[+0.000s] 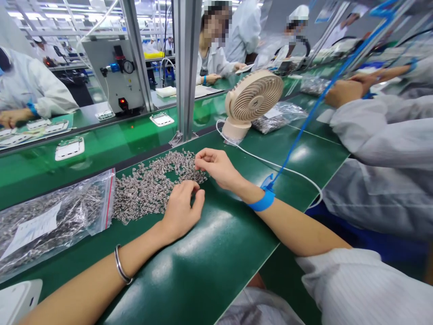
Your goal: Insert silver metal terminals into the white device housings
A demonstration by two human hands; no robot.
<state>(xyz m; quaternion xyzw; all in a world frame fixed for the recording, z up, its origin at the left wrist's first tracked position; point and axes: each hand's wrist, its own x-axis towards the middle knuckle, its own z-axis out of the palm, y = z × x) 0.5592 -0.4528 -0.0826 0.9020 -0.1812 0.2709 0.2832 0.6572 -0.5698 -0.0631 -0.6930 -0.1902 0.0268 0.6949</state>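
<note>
A spread-out heap of small silvery metal parts [145, 192] lies on the green work table, too small for me to tell their exact kind. At the heap's right end, my right hand [218, 167] is closed in a pinch, fingertips down among the parts. Whatever sits between those fingertips is too small to make out. My left hand [182, 207] rests at the near edge of the heap, fingers loosely bent, with the thumb apart from the index finger. Its other fingertips are hidden behind the hand. Left of the heap is a clear zip bag [77, 207] full of similar parts.
A beige fan [253, 99] stands beyond my right hand, its white cable [270, 161] curving across the table. A blue cord [304, 124] runs up from my right wristband [264, 201]. Behind the heap, a green conveyor [118, 140] carries white-framed pieces. Co-workers sit around.
</note>
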